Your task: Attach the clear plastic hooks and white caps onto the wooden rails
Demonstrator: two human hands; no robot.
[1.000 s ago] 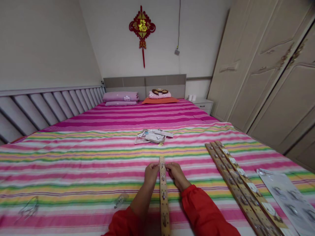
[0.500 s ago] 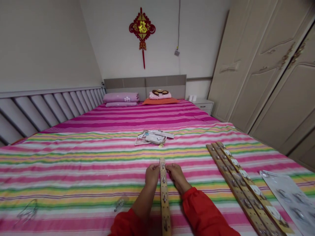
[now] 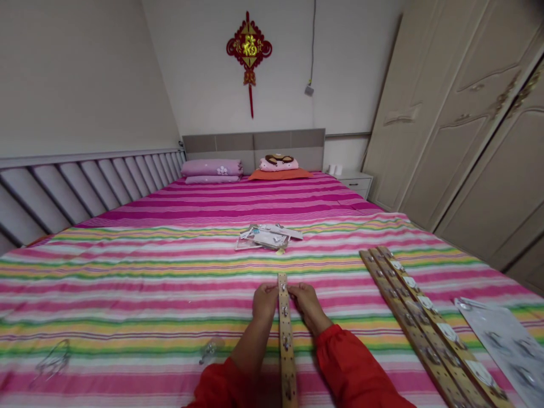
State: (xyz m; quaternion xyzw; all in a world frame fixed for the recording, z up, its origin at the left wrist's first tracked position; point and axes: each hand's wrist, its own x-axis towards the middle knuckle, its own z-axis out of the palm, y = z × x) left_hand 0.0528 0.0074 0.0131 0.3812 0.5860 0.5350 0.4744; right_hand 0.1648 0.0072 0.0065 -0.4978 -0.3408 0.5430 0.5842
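A narrow wooden strip with metal hooks lies lengthwise in front of me on the striped cloth, small holes along its face. Near its far end, my left hand pinches the left edge with closed fingers. Opposite, my right hand has its fingers closed at the right edge, level with the farthest hook. My fingertips are small and partly hidden, so finer contact cannot be made out. Both forearms, in red sleeves, flank the strip.
Several similar wooden strips lie to the right, one bearing white labels. Beyond them is a clear plastic sheet with metal pieces. Packaging is piled ahead. Small metal parts and a thin wire-like bundle lie left.
The whole view has shifted slightly, with things appearing a little farther right. Both hands stay at the strip's far end, with hardly any movement against it.
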